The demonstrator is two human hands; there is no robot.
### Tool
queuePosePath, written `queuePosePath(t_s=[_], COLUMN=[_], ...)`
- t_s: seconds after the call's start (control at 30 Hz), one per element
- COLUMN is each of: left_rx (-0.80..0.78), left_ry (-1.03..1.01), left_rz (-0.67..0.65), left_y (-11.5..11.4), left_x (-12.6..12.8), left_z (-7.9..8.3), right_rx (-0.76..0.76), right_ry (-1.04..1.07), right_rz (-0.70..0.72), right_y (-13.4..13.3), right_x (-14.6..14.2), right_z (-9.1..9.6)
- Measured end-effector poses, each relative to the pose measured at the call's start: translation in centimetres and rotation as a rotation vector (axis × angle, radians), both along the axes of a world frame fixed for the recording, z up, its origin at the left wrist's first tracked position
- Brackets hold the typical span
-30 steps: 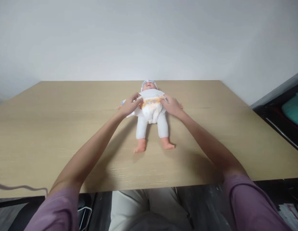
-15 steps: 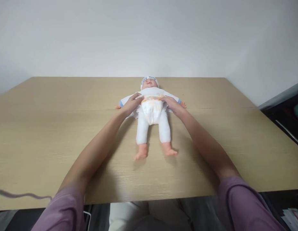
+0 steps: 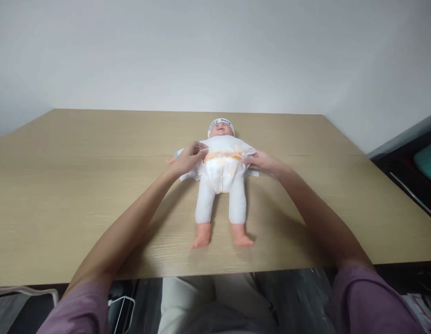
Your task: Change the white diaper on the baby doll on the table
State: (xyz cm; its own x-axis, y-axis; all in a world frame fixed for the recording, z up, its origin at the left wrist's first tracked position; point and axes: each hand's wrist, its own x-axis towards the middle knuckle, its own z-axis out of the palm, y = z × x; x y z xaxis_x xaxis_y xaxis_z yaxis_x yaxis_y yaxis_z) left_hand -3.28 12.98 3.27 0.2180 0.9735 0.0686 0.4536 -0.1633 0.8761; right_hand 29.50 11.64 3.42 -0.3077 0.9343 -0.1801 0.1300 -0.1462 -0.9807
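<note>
Currently, diaper (image 3: pixel 221 175) around hips of doll (image 3: pixel 217 143); left hand (image 3: pixel 189 157) fingers curled, right hand (image 3: pixel 266 162) fingers half-straight, both at diaper's sides; whether gripping, can't tell.

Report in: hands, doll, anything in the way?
Left hand, right hand: at either side of the diaper. Doll on its back on table, feet nearest. White material juts out near both hands, perhaps in the way.
</note>
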Motion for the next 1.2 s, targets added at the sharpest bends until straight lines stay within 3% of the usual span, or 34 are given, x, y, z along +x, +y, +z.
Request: queuePosePath(t_s=[0.1,0.2,0.3,0.37,0.53,0.87,1.2], left_rx=[0.311,0.527,0.566,0.556,0.537,0.554,0.605], left_ry=[0.212,0.351,0.423,0.483,0.619,0.633,0.569], left_rz=[0.043,-0.013,-0.174,-0.254,-0.276,-0.256,-0.244], left_y=[-1.1,-2.6,-3.6,-3.7,-2.7,-2.7,-2.8], left_x=[0.6,2.6,5.6,7.6,10.4,10.9,11.0], left_z=[1.3,2.5,3.2,3.1,2.1,1.2,0.6], right_rx=[-0.017,0.149,0.418,0.516,0.71,0.54,0.529], right_ry=[-0.058,-0.236,-0.444,-0.509,-0.706,-0.782,-0.846], right_rz=[-0.018,-0.1,-0.19,-0.219,-0.223,-0.265,-0.306], right_y=[-0.6,-1.7,-2.9,-3.5,-3.8,-3.9,-3.9], right_x=[2.0,3.4,4.1,4.3,4.6,4.5,4.7], right_z=[-1.3,-3.5,-5.6,-6.5,-7.1,-7.3,-7.4])
